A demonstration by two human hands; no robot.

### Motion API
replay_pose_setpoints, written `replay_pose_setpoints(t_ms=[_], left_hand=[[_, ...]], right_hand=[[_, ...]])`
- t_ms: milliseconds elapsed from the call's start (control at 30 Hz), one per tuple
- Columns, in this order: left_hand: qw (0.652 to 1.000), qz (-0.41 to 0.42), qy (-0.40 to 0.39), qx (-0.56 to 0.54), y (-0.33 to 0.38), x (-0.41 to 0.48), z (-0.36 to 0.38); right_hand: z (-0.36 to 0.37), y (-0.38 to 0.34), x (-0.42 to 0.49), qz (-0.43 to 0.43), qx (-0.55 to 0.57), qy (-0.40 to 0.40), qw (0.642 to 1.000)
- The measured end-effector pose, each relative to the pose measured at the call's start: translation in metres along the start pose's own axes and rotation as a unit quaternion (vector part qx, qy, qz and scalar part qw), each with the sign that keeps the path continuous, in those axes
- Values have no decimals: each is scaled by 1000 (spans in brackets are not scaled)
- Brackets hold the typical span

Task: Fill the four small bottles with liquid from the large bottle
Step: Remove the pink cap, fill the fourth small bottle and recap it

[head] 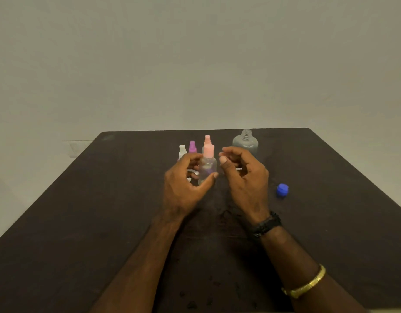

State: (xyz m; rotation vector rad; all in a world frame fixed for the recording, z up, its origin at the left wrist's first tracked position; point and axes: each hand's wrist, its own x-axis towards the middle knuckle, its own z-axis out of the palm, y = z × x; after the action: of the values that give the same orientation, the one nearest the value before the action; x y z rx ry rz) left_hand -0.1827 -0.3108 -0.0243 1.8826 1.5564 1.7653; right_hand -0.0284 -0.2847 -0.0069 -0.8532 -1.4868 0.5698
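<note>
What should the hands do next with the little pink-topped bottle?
Probably twist its pink cap off with the right hand. The left hand grips the small bottle, the cap is on, and the large bottle stands open behind, its blue cap lying on the table.

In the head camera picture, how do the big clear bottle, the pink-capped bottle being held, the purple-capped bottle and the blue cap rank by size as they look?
1. Big clear bottle
2. Pink-capped bottle, though it sits nearer the camera, so this order is unsure
3. Purple-capped bottle, partly hidden by the left hand
4. Blue cap
</note>
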Motion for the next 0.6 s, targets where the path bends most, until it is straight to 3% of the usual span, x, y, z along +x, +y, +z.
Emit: replay_pose_setpoints(t_ms=[367, 600], left_hand=[[995, 20, -95, -11, 2, -8, 11], [993, 1, -116, -21, 4, -8, 12]], right_hand=[[-8, 6, 2, 26, -16, -14, 999], [-14, 9, 5, 47, 3, -11, 999]])
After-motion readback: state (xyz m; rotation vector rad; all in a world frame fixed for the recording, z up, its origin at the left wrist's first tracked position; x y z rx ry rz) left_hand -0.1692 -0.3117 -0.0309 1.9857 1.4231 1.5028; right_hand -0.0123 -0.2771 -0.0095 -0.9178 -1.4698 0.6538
